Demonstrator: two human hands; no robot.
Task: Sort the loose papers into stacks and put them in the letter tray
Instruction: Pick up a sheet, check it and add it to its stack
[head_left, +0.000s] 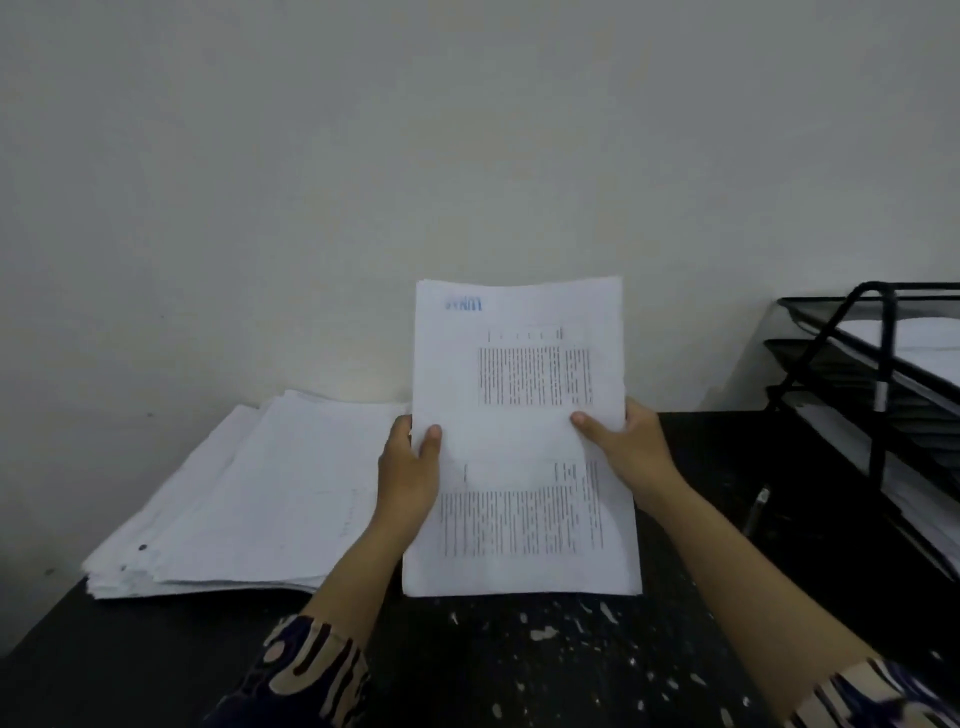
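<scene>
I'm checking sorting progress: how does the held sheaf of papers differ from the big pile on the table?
The held sheaf of printed white papers stands upright, gripped by the left hand and right hand; the thicker, fanned white paper pile lies flat, untouched. Both rest on the black table.

- The held sheets (519, 441), centre of the frame: white, with blocks of black print and a small blue mark at their upper left corner.
- The paper pile (249, 499), left: white, with a few dark dots near its lower left edge.
- The table (519, 665): black, flecked with pale specks.
- The letter tray (883, 374), right edge: black.
- The wall (363, 156): plain off-white.
- The sleeves (306, 670), bottom: dark navy with beige wavy patterning.
</scene>
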